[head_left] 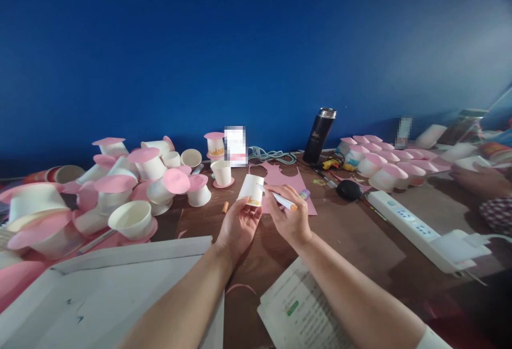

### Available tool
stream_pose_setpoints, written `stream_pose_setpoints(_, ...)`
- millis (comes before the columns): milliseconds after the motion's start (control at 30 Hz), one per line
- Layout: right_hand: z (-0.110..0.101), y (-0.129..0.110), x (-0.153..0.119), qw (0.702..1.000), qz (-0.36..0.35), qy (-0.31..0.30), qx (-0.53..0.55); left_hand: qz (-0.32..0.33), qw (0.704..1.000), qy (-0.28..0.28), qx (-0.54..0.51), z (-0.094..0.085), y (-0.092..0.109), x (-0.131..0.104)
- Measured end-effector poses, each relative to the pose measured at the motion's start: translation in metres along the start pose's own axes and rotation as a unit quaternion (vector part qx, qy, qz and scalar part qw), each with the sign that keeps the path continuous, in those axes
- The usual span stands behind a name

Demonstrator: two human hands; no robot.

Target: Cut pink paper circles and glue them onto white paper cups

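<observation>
My left hand [241, 223] is closed around the lower part of a white paper cup [250, 185], which has a yellow-orange print along one end. Between the fingers of my right hand [291, 215] is a white marker [283, 200] with an orange end. Its tip points at the side of the cup; whether it touches I cannot tell. A small orange cap [225, 207] lies on the table, left of my left hand. Behind both hands is a cut-out sheet of pink paper [298, 184].
At left crowd several paper cups with pink discs [116, 183], beside a white board [140, 274]. A printed booklet [300, 306] lies under my right forearm. Rightward are a black thermos [320, 136], a power strip [412, 230], more pink-topped cups [388, 175] and another person's hand [476, 181].
</observation>
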State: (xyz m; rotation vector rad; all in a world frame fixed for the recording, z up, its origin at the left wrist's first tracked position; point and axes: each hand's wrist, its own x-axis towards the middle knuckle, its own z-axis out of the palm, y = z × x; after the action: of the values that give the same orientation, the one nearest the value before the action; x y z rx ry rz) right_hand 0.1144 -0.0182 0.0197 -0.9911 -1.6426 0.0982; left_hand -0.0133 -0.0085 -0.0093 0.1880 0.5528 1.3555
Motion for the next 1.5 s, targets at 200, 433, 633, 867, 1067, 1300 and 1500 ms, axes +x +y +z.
stream_pose_setpoints(200,0.0,-0.001,0.0,1.0,-0.008,0.014,0.006,0.083,0.989,0.003,0.122,0.003,-0.002,-0.002)
stream_pose_setpoints(433,-0.004,-0.002,0.002,0.997,-0.042,0.068,0.012,0.269,0.894,-0.016,0.357,-0.003,-0.001,-0.009)
stream_pose_setpoints(633,-0.004,-0.002,0.003,0.994,-0.045,0.104,-0.002,0.228,0.937,-0.021,0.264,-0.001,0.0,-0.014)
stream_pose_setpoints(867,-0.002,-0.001,0.001,0.997,-0.031,0.072,0.019,0.114,0.966,0.061,0.223,0.0,0.005,0.006)
stream_pose_setpoints(1067,0.001,0.002,-0.001,0.999,0.008,0.03,-0.014,0.007,0.999,0.036,0.029,0.002,0.004,0.004)
stream_pose_setpoints(1300,0.002,0.003,-0.001,0.998,0.03,0.052,-0.032,-0.013,1.0,0.023,-0.005,0.001,-0.001,0.0)
stream_pose_setpoints(1500,0.002,0.003,-0.002,0.998,0.032,0.045,-0.032,-0.014,1.0,0.019,0.0,0.002,-0.002,-0.001)
